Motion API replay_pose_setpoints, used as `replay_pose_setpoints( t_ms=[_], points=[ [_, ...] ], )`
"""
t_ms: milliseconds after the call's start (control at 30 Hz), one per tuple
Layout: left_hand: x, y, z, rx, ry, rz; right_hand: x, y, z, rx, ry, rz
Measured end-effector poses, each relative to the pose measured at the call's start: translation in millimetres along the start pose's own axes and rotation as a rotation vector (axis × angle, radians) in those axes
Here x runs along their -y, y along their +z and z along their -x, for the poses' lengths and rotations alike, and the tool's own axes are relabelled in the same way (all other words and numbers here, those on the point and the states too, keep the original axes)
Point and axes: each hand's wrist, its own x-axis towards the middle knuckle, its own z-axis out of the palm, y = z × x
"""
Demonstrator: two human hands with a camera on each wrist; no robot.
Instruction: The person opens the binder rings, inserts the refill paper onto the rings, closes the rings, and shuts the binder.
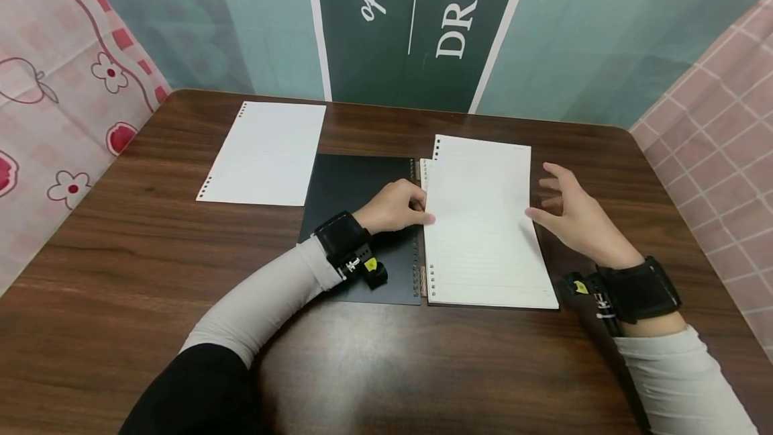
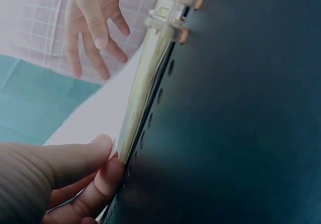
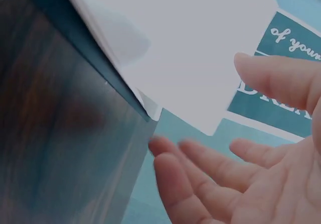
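A black loose-leaf binder (image 1: pixel 359 180) lies spread on the table, its clear ring clasp (image 2: pixel 168 30) showing near the spine in the left wrist view. A white hole-punched sheet (image 1: pixel 483 227) lies over the binder's right side, shifted upward from the pages beneath. My left hand (image 1: pixel 396 208) pinches this sheet's punched left edge between thumb and fingers, close to the spine. Beside the sheet's right edge is my right hand (image 1: pixel 574 217), fingers spread and holding nothing; the thumb tip is at the edge, and I cannot tell whether it touches.
Another punched white sheet (image 1: pixel 266 153) lies left of the binder, its lower right corner by the black cover. The brown wooden table (image 1: pixel 151 274) meets a teal backdrop with lettering (image 1: pixel 461 12). Pink patterned cloth (image 1: pixel 66 106) hangs at left, pink tile-patterned covering (image 1: pixel 725 153) at right.
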Motion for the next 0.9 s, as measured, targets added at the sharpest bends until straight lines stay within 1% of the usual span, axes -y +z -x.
replay_pose_setpoints(
  t_ms=[67, 167, 233, 333, 467, 600, 767, 900],
  points=[
    [-0.6, 0.0, 0.2, 0.001, -0.002, -0.002, 1.4, 0.4, 0.1, -0.006, -0.022, 0.022],
    [-1.6, -0.3, 0.4, 0.002, -0.009, -0.005, 3.1, 1.6, -0.1, 0.008, -0.071, 0.064],
    [-2.0, -0.4, 0.2, 0.001, -0.012, -0.006, 4.3, 3.6, -0.4, 0.032, -0.112, 0.09],
    [-1.9, -0.6, -0.3, 0.0, -0.014, 0.001, 5.0, 7.1, -0.8, 0.095, -0.148, 0.125],
    [-0.9, -0.7, -1.3, -0.005, -0.009, 0.008, 5.4, 11.7, -1.6, 0.184, -0.141, 0.146],
    [0.0, -1.3, -2.0, -0.009, -0.014, 0.016, 4.8, 16.2, -2.6, 0.246, -0.136, 0.126],
    [-0.8, -2.2, -2.1, -0.004, -0.024, 0.032, 5.6, 20.8, -3.4, 0.269, -0.133, 0.111],
    [-0.3, -0.9, -1.4, -0.001, -0.045, 0.037, 5.3, 24.9, -3.0, 0.277, -0.128, 0.108]
  ],
)
